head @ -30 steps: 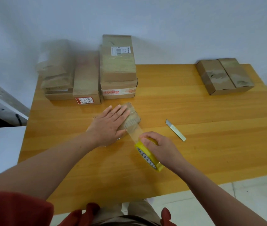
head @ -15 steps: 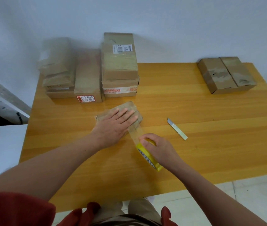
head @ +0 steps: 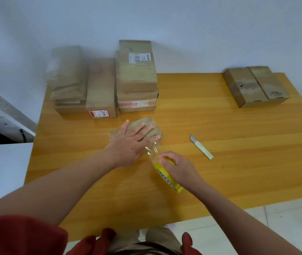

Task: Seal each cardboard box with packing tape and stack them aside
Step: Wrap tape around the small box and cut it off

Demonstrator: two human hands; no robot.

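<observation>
- The left hand (head: 130,144) lies flat on top of a small cardboard box (head: 153,127), fingers straight and slightly spread, pressing down without gripping
- The small cardboard box sits on the wooden table (head: 238,172) under that palm and its fingers; only its far and right edges show past the fingertips
- The right hand (head: 180,169) is just beside the left hand, on the side nearer the person, with its fingers curled round a yellow tape roll (head: 167,178)
- The tape roll stands on edge, tilted, with its lower rim close to the table; whether it touches the surface cannot be told
- A strip of clear tape (head: 153,151) runs from the roll up to the near right corner of the box, passing just under the left hand's little finger
- A cutter blade (head: 200,147) lies flat on the table to the right of both hands, apart from them
- Beyond the left hand's fingertips several stacked boxes (head: 136,76) stand against the wall, some of them blurred
- Far off to the right of the right hand, at the far edge of the table, a pair of boxes (head: 255,87) sits side by side, touching
</observation>
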